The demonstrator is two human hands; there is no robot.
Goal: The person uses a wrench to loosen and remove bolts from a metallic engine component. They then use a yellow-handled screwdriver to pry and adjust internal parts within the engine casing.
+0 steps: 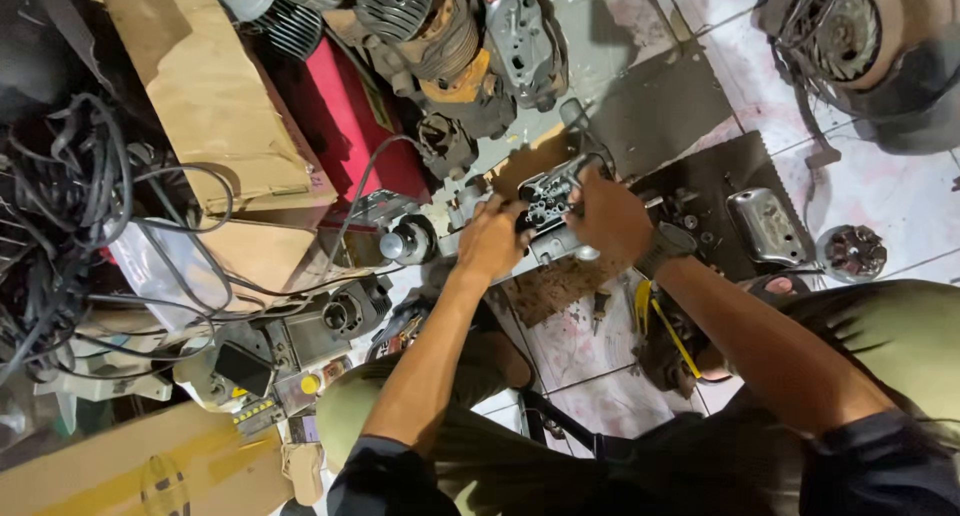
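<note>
both our hands close on one grey metal engine casing (552, 208) over the tiled floor (900, 191). our left hand (490, 238) wraps its near-left edge, fingers curled shut. our right hand (610, 216) clamps the right side from above, a watch (668, 244) on that wrist. a dark mat (660, 106) lies just beyond, a shiny metal cover (766, 224) to the right, tangled black cables (70, 196) far left.

Both hands were on a grey metal engine casing (553, 208) over the tiled floor (905, 211): left hand (489, 240) gripped its near-left edge, right hand (610, 216) clamped its right side. Chrome cover (766, 225) lay just right, cable tangle (65, 191) far left.
</note>
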